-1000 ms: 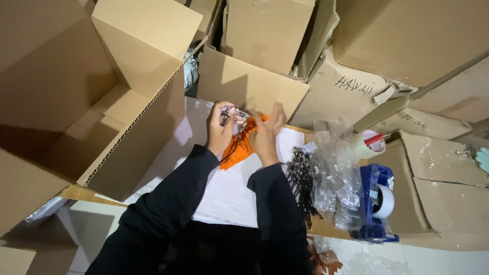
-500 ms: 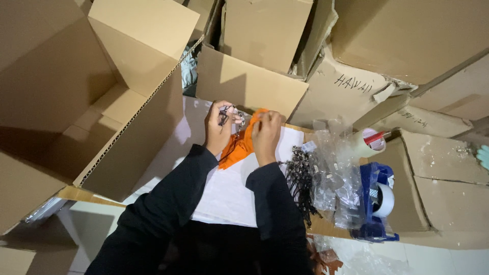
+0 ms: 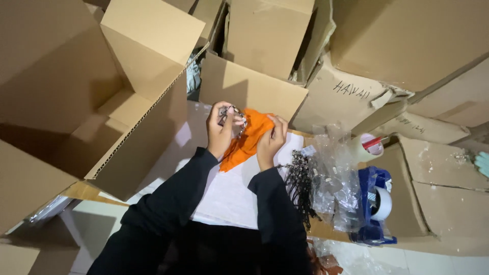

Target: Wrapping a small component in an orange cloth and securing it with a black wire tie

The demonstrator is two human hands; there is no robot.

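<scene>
Orange cloth (image 3: 250, 140) was seen just above the middle of the head view, held up over a white sheet (image 3: 232, 191) that lay on the work surface. The left hand (image 3: 220, 131) was closed around a small dark, shiny object (image 3: 232, 116), which looked like a pair of glasses, though it was too small for the kind to be told with certainty. The right hand (image 3: 271, 143) was closed on the cloth's right edge, its fingers curled over the fabric. The cloth was pressed against the object, so wiping or wrapping was judged to be in hand and not finished, the object being only partly covered.

Right of the hands, a heap of dark items (image 3: 300, 186) of a similar kind was lying on the sheet's edge, touching a pile of clear plastic bags (image 3: 338, 181). From this it was judged that many pieces were left to be handled, and no finished pile could be made out. Further right, a blue tape dispenser (image 3: 376, 203) with a white roll was standing, and a roll of tape (image 3: 368, 146) above it. Brown cardboard boxes (image 3: 147, 56) were stacked across the upper frame and down the left side, some of them open.

The cloth looked soft, creased and bright, hanging in a point towards the person's dark sleeves.
</scene>
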